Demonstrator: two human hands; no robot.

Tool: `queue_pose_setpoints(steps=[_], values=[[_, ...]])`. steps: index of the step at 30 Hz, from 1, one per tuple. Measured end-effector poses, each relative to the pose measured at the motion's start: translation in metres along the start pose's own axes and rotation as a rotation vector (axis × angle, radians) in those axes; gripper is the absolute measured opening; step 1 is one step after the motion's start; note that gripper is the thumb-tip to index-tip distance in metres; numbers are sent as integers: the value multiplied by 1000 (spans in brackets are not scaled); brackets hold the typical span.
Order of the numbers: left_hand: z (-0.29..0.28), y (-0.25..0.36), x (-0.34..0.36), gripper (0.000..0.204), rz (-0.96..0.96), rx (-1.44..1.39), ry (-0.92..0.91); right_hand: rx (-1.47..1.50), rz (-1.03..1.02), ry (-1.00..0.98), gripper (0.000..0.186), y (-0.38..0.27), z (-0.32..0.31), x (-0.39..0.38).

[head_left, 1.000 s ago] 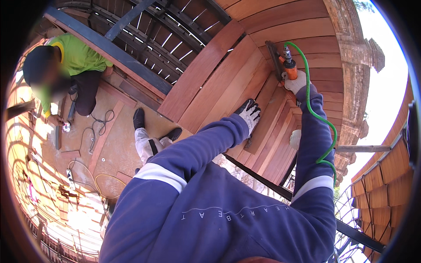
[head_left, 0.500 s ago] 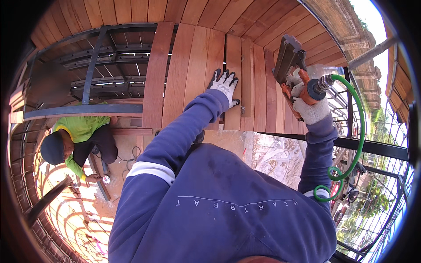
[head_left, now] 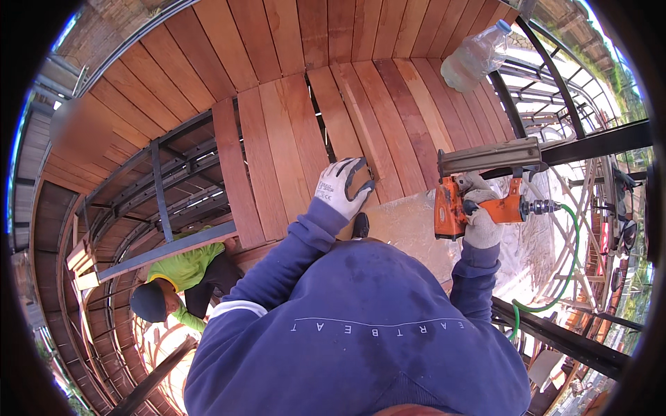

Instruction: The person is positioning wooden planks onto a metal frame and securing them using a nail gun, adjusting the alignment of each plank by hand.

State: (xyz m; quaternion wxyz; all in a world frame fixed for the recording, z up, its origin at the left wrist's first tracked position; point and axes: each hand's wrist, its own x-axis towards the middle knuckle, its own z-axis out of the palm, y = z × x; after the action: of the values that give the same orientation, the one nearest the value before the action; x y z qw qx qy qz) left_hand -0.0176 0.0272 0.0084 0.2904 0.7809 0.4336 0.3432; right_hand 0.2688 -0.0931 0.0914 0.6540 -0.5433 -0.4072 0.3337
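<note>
My left hand (head_left: 340, 186), in a white glove with dark fingertips, is curled round the near end of a reddish wooden plank (head_left: 338, 118). A narrower strip of wood (head_left: 361, 118) lies just right of that plank. Out to the right, my right hand (head_left: 482, 222), in a pale knit glove, grips an orange nail gun (head_left: 451, 211) by its handle. The gun has a long grey magazine and is held apart from the planks. A green air hose (head_left: 574, 243) runs from its metal coupling.
A large clear plastic bottle (head_left: 475, 59) rests at the far right of the planks. Black metal framing (head_left: 163, 194) lies exposed on the left, and a metal beam (head_left: 590, 142) crosses the right. At lower left a person in a green shirt (head_left: 184, 270) crouches below the planks.
My right hand has brought the nail gun nearer and turned it, so its magazine lies crosswise. My left hand has come back from flat on the planks to the plank's near end. The view has turned.
</note>
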Motion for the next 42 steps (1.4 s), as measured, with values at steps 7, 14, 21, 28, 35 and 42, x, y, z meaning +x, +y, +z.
queue_pose_setpoints(steps=[7,14,21,28,35,42], values=[[-8,-6,-17,51,-113,98,27,-116,77,31,21,5,8,-2],[-23,-16,-37,57,-101,335,-28,50,98,1,42,32,-7,9],[-28,38,-23,50,-194,-42,-242,34,335,101,32,69,-33,-12],[37,71,-1,46,-554,-1105,-842,591,480,404,22,18,38,-26],[23,100,-7,49,-786,-1363,-768,132,483,178,24,17,27,-84],[26,94,-28,52,-689,-1172,-873,-1361,-207,-83,69,-67,32,-130]])
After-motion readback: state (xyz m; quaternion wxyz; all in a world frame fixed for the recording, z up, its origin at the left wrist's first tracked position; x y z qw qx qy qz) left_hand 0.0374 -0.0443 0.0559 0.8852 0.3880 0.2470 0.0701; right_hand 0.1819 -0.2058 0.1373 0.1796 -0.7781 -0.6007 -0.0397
